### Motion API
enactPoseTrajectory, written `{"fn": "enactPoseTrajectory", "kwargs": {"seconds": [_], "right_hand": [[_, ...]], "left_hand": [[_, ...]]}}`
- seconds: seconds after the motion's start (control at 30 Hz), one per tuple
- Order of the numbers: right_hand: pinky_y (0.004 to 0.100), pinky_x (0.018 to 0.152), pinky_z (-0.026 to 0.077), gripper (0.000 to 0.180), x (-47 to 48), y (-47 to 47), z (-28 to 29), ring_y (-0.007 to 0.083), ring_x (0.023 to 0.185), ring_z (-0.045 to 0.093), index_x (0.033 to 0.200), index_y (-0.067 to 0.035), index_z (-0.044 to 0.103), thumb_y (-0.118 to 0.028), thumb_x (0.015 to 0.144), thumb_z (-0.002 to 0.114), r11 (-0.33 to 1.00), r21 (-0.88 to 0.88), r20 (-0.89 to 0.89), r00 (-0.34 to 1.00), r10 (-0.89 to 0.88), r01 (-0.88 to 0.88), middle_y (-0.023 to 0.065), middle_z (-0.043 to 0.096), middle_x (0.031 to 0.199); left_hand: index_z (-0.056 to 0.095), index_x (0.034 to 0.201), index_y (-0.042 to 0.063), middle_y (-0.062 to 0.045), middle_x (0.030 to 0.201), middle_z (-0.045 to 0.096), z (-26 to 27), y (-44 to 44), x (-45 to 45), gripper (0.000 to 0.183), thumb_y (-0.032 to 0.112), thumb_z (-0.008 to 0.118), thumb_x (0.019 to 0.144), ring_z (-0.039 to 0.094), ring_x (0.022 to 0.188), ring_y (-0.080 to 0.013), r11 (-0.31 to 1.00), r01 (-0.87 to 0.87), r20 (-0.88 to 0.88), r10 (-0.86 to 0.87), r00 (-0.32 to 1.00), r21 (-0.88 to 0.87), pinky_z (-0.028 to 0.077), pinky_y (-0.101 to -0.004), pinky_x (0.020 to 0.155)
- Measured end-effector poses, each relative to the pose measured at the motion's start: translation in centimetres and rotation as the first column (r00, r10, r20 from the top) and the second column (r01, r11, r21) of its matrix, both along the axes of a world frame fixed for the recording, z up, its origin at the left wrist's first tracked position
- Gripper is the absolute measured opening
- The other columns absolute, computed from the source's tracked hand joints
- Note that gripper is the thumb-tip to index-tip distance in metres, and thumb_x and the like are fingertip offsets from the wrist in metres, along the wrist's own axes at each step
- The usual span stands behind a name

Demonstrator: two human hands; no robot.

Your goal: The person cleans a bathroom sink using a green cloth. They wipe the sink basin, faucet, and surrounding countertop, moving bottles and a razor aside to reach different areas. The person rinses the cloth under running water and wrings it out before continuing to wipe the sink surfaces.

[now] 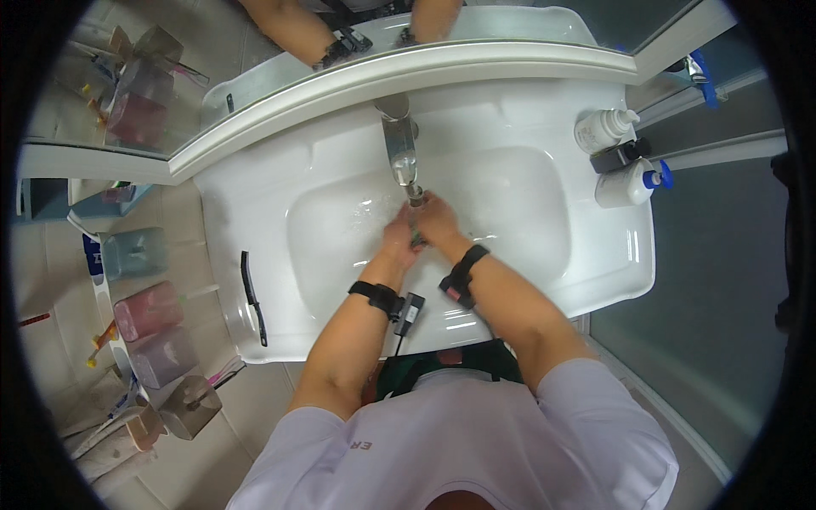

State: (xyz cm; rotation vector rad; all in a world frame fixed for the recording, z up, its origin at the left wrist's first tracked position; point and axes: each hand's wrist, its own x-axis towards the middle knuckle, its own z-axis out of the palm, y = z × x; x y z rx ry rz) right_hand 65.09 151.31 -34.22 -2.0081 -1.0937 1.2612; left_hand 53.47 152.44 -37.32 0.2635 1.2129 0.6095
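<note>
Under the chrome faucet (401, 150), both hands meet above the basin of the white washbasin (510, 210). My left hand (399, 234) is on the left, its fingers curled inward towards the other hand. Against it from the right sits my right hand (438, 218), close below the spout. A small greenish thing (416, 237) shows between the palms; it is too blurred to name, and which hand holds it is hidden. Bright spots of wet glare mark the basin around them. Each wrist wears a black strap with a small device, and a cable hangs from the left one.
On the right rim stand a white pump bottle (599, 131), a dark bottle (615, 157) and a white bottle with blue pump (628, 183). A slim black comb-like tool (253, 299) lies on the left rim. Coloured cups (150, 310) line the left wall. A mirror cabinet frame (446, 58) overhangs the back.
</note>
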Motion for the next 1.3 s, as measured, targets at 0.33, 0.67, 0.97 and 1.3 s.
{"fn": "enactPoseTrajectory", "kwargs": {"seconds": [0.33, 0.67, 0.97, 1.3], "right_hand": [[0.0496, 0.089, 0.049, 0.035, 0.2, 0.6, 0.2, 0.0427, 0.103, 0.063, 0.111, -0.004, 0.057, -0.035, 0.093, 0.057, 0.997, -0.055, 0.098, 0.994, 0.055, -0.049, 0.0269, 0.066, 0.108], [0.0460, 0.083, 0.051, 0.032, -4.5, -2.1, 1.3, 0.0413, 0.097, 0.065, 0.108, -0.004, 0.055, -0.026, 0.088, 0.066, 0.958, 0.285, -0.124, 0.992, -0.006, 0.041, 0.0211, 0.068, 0.101], [0.0513, 0.081, 0.050, 0.034, -2.6, -1.5, -0.6, 0.0415, 0.094, 0.064, 0.102, -0.004, 0.063, -0.036, 0.094, 0.055, 0.923, 0.308, 0.299, 0.945, 0.136, -0.230, 0.0239, 0.066, 0.093], [0.0430, 0.082, 0.054, 0.029, 1.4, 0.4, -0.5, 0.0274, 0.099, 0.067, 0.118, -0.009, 0.060, -0.027, 0.098, 0.051, 0.959, -0.237, -0.399, 0.885, -0.241, 0.155, 0.0125, 0.068, 0.108]], "left_hand": [[0.061, 0.115, 0.012, -0.004, 0.101, 0.065, 1.5, 0.5, -0.1, 0.040, 0.048, 0.050, 0.102, 0.060, 0.089, -0.0179, 0.995, 0.018, -0.023, -0.021, 1.000, -0.098, 0.051, -0.0332, 0.075], [0.058, 0.121, 0.014, -0.004, 0.112, 0.064, 1.5, 0.4, -0.5, 0.033, 0.040, 0.053, 0.101, 0.063, 0.098, -0.0189, 0.986, -0.143, 0.120, 0.153, 0.981, -0.089, 0.055, -0.0344, 0.078], [0.059, 0.121, 0.013, -0.006, 0.107, 0.065, 0.2, 0.8, 0.9, 0.033, 0.036, 0.045, 0.103, 0.062, 0.100, -0.0220, 0.973, -0.214, 0.073, 0.220, 0.973, -0.083, 0.054, -0.0386, 0.081], [0.059, 0.120, 0.010, -0.005, 0.111, 0.064, 2.8, 0.9, -0.7, 0.022, 0.017, 0.057, 0.100, 0.063, 0.101, -0.0199, 0.993, -0.087, 0.013, 0.086, 0.996, 0.081, 0.055, -0.0351, 0.085]]}}
